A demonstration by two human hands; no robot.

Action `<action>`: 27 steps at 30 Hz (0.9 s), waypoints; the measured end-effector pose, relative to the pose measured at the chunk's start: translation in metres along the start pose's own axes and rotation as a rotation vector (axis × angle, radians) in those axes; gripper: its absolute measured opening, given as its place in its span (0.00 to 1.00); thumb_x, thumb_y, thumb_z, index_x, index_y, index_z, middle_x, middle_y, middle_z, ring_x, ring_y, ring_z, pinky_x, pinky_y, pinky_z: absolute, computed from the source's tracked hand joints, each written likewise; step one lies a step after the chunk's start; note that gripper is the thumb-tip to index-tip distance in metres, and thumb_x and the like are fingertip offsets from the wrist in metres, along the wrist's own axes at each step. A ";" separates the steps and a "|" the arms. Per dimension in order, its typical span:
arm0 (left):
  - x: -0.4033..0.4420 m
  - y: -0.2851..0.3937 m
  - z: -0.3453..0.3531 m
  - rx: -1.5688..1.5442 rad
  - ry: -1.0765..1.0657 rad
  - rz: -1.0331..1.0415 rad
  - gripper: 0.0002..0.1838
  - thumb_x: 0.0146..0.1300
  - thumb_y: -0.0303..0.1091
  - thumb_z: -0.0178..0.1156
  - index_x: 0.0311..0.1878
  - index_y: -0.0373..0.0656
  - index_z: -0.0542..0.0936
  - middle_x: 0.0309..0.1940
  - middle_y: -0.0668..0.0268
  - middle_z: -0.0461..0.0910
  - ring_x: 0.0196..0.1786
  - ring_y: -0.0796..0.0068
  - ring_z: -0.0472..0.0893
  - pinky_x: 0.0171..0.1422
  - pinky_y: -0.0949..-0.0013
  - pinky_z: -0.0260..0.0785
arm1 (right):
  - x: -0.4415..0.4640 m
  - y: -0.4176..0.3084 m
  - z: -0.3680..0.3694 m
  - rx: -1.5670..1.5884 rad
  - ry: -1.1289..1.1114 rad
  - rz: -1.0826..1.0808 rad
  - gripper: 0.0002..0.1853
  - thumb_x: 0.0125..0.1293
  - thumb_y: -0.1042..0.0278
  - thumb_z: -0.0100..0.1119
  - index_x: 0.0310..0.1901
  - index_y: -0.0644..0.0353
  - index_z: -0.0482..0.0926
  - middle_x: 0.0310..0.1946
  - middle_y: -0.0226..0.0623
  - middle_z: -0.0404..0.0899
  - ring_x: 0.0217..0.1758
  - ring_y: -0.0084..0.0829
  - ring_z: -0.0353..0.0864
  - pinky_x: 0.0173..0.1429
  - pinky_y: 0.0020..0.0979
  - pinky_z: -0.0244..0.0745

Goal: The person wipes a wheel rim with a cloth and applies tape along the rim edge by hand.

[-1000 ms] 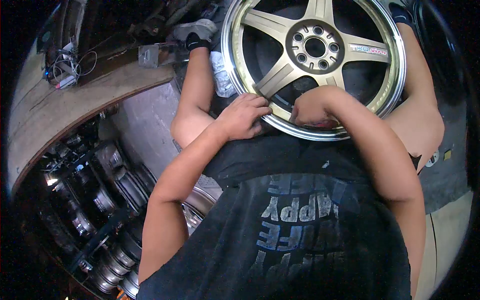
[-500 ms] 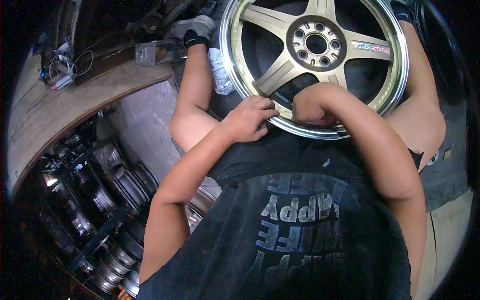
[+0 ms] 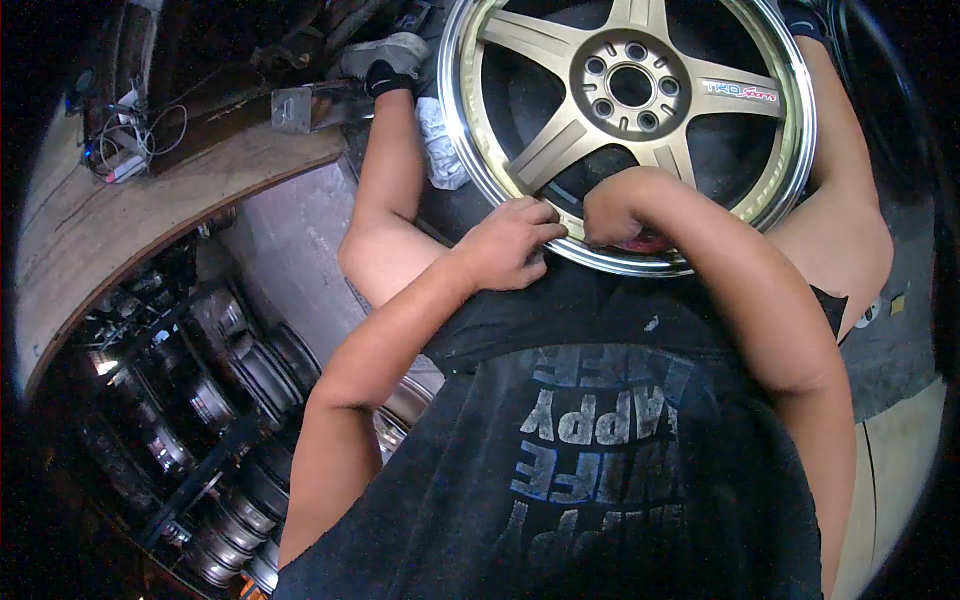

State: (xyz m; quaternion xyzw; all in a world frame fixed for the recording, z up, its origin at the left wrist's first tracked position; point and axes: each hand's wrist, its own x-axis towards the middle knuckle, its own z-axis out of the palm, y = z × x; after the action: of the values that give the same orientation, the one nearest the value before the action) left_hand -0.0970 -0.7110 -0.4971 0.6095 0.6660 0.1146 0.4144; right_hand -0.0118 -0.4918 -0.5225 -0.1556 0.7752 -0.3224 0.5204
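Observation:
A gold five-spoke wheel rim (image 3: 550, 155) with a polished silver lip lies between the person's legs. My left hand (image 3: 517, 243) grips the near-left part of the lip, its fingers bent over the edge. Inside the near edge, my right hand (image 3: 615, 212) is closed with the wrist bent. Something red shows under it, mostly hidden, and I cannot make out what it is. A "TRD Sports" sticker (image 3: 740, 92) is on the right spoke.
A crumpled white cloth (image 3: 441, 145) lies left of the rim. Cables and a small device (image 3: 128, 165) sit on the wooden board (image 3: 200, 195). Stacked metal wheels (image 3: 215, 400) fill the lower left. A metal bracket (image 3: 292, 110) is by the left shoe (image 3: 385, 55).
My left hand has slid a little to the right along the lip, closer to my right hand. My right hand has stayed in nearly the same place, with a slight shift in its pose.

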 end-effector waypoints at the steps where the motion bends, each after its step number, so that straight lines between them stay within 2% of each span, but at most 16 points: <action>1: 0.001 0.001 0.001 0.001 -0.001 0.000 0.29 0.50 0.31 0.68 0.60 0.37 0.84 0.57 0.53 0.79 0.63 0.47 0.78 0.72 0.50 0.70 | 0.000 0.001 0.001 -0.014 0.011 -0.004 0.23 0.69 0.57 0.54 0.51 0.64 0.91 0.52 0.55 0.89 0.54 0.54 0.89 0.59 0.51 0.80; 5: 0.004 0.000 0.006 -0.023 -0.004 -0.016 0.30 0.49 0.31 0.68 0.60 0.36 0.84 0.57 0.51 0.80 0.63 0.46 0.78 0.72 0.49 0.71 | 0.015 0.019 0.009 -0.096 0.006 -0.057 0.21 0.70 0.58 0.54 0.51 0.63 0.91 0.51 0.56 0.89 0.54 0.55 0.88 0.60 0.53 0.79; 7: 0.002 -0.001 0.007 -0.031 0.008 -0.028 0.30 0.49 0.31 0.68 0.60 0.36 0.84 0.57 0.51 0.80 0.63 0.46 0.78 0.72 0.49 0.71 | 0.014 0.023 0.009 0.048 0.042 -0.057 0.20 0.71 0.58 0.54 0.50 0.62 0.91 0.49 0.56 0.89 0.54 0.55 0.88 0.60 0.53 0.79; 11: 0.002 -0.002 0.005 -0.049 0.011 -0.019 0.31 0.48 0.31 0.68 0.60 0.36 0.84 0.56 0.51 0.80 0.62 0.45 0.78 0.72 0.49 0.71 | 0.008 0.019 0.006 0.067 0.045 -0.062 0.21 0.71 0.56 0.55 0.50 0.62 0.91 0.50 0.55 0.89 0.54 0.54 0.88 0.60 0.52 0.79; 13: 0.002 -0.001 0.005 -0.051 0.007 -0.015 0.31 0.48 0.31 0.69 0.60 0.36 0.84 0.56 0.51 0.80 0.62 0.45 0.78 0.72 0.49 0.71 | 0.004 0.010 0.006 0.050 0.043 0.000 0.22 0.70 0.54 0.56 0.50 0.62 0.91 0.51 0.55 0.89 0.54 0.53 0.89 0.60 0.51 0.79; 20: 0.005 0.002 0.004 -0.043 -0.006 0.008 0.30 0.48 0.32 0.69 0.60 0.36 0.84 0.54 0.51 0.80 0.62 0.46 0.78 0.71 0.49 0.71 | 0.014 0.011 0.009 0.033 0.018 0.011 0.22 0.68 0.54 0.56 0.50 0.63 0.91 0.51 0.54 0.90 0.54 0.53 0.89 0.60 0.50 0.80; 23: 0.009 0.009 0.012 -0.039 0.028 0.043 0.29 0.48 0.31 0.69 0.58 0.36 0.84 0.53 0.52 0.80 0.60 0.47 0.78 0.69 0.50 0.73 | 0.010 0.010 0.007 -0.022 -0.015 0.026 0.22 0.69 0.53 0.57 0.50 0.61 0.91 0.51 0.53 0.90 0.54 0.52 0.89 0.59 0.50 0.80; 26: 0.012 0.012 0.012 -0.030 0.044 0.049 0.28 0.49 0.32 0.70 0.56 0.36 0.85 0.52 0.54 0.81 0.59 0.49 0.79 0.66 0.50 0.74 | -0.017 0.019 0.007 0.033 0.020 0.018 0.20 0.70 0.55 0.59 0.53 0.56 0.92 0.50 0.50 0.91 0.53 0.51 0.90 0.58 0.49 0.81; 27: 0.011 0.012 0.013 -0.027 0.023 0.028 0.28 0.49 0.32 0.70 0.57 0.36 0.85 0.52 0.54 0.81 0.59 0.49 0.79 0.67 0.50 0.74 | -0.034 0.024 0.007 0.094 0.108 -0.026 0.19 0.70 0.56 0.60 0.55 0.51 0.92 0.50 0.49 0.91 0.53 0.50 0.90 0.58 0.48 0.82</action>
State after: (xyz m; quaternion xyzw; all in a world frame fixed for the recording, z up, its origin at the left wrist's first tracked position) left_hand -0.0789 -0.7031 -0.5017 0.6118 0.6606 0.1365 0.4132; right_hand 0.0108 -0.4568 -0.5162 -0.1236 0.7840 -0.3733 0.4804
